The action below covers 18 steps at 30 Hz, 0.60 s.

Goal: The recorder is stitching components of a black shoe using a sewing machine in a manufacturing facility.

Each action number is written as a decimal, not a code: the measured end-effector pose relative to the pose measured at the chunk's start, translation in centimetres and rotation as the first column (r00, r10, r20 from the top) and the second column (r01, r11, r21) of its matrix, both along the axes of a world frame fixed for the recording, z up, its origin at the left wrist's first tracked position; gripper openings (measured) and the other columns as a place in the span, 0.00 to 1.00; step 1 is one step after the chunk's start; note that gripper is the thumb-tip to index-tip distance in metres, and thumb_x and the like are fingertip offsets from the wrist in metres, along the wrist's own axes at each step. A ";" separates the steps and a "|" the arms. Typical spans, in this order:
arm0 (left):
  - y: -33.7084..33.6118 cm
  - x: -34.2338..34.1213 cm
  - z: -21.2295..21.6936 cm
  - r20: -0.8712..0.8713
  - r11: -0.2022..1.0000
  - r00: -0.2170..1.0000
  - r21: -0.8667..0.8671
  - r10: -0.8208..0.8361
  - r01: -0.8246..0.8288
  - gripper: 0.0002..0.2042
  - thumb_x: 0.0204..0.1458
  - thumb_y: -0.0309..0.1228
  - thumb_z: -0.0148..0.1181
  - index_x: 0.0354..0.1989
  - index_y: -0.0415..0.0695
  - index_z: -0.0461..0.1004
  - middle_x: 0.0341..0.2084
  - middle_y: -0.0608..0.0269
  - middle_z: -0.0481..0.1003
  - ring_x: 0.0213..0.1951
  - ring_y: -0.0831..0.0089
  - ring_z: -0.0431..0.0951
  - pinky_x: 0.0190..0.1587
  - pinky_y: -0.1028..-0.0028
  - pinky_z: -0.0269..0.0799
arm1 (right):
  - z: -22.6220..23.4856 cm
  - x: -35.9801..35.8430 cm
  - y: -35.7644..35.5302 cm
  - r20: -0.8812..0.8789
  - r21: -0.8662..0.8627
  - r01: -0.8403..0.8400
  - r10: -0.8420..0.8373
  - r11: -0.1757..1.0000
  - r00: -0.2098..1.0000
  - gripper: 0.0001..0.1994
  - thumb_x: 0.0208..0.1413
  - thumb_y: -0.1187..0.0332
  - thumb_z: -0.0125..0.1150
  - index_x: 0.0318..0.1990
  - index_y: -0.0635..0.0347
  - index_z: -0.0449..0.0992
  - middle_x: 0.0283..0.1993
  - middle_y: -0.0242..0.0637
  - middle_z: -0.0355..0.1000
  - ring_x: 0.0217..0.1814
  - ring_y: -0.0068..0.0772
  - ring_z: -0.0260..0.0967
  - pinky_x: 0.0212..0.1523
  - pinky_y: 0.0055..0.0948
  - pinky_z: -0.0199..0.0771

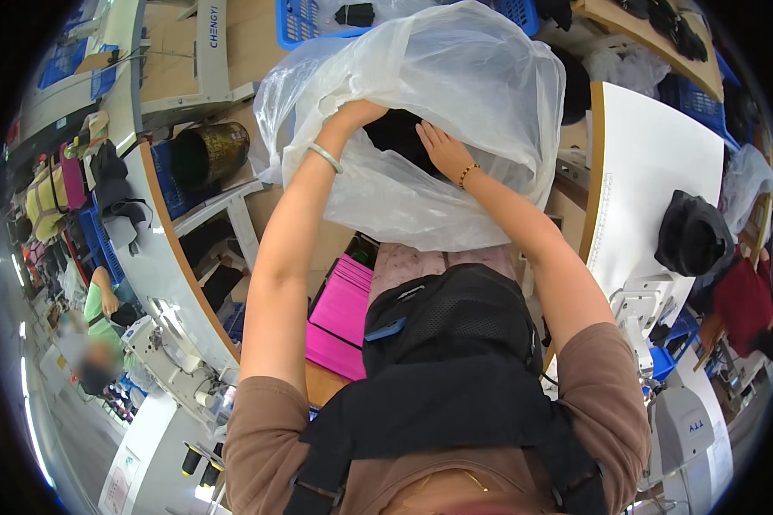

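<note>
- A garment workshop: white sewing tables (653, 163) stand on both sides, with blue crates (305, 19) beyond.
- Nearest, a pink stack of flat pieces (342, 313) lies below the grip.
- The left hand (356, 113) clutches the rim of a large clear plastic bag (455, 94), fingers curled closed on the film.
- The right hand (442, 148) lies flat and open on black fabric (399, 133) inside.
- The bag's mouth faces the person, and its length runs away from the grip.
</note>
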<state>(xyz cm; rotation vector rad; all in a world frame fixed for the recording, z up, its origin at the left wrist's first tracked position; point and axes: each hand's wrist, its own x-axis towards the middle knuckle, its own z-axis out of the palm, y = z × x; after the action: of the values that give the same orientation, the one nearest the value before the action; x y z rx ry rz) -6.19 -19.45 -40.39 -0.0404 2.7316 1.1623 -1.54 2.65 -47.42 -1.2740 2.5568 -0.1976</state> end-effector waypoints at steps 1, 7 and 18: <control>0.2 0.2 -0.7 0.041 0.998 0.997 0.013 -0.057 0.057 0.09 0.47 0.31 0.55 0.36 0.42 0.70 0.30 0.61 0.73 0.36 0.70 0.69 0.39 0.71 0.66 | 0.1 0.1 0.4 -0.057 -0.051 -0.012 0.009 0.999 0.998 0.25 0.53 0.72 0.43 0.60 0.66 0.54 0.56 0.41 0.60 0.58 0.38 0.59 0.55 0.29 0.63; 0.5 2.8 -4.9 -0.057 0.993 0.993 -0.057 -0.106 0.102 0.12 0.48 0.31 0.53 0.41 0.42 0.71 0.37 0.55 0.74 0.42 0.61 0.70 0.50 0.67 0.62 | 0.8 -0.1 1.1 -0.011 0.046 0.098 -0.097 0.994 0.995 0.25 0.53 0.71 0.46 0.60 0.55 0.55 0.57 0.38 0.62 0.55 0.40 0.63 0.53 0.30 0.65; 3.3 1.6 -13.2 0.151 0.969 0.989 -0.244 0.004 0.033 0.14 0.49 0.33 0.53 0.43 0.41 0.70 0.38 0.54 0.73 0.42 0.62 0.71 0.49 0.68 0.63 | 1.8 2.0 -1.0 0.367 -0.051 0.250 -0.215 0.967 0.905 0.12 0.43 0.76 0.49 0.39 0.65 0.69 0.44 0.45 0.64 0.49 0.47 0.63 0.47 0.39 0.66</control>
<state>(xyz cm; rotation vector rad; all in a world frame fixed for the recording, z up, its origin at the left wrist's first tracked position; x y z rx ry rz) -4.56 -16.11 -53.63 -0.1341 2.7181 0.7748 0.47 1.66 -45.65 -0.8591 2.3917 -0.5565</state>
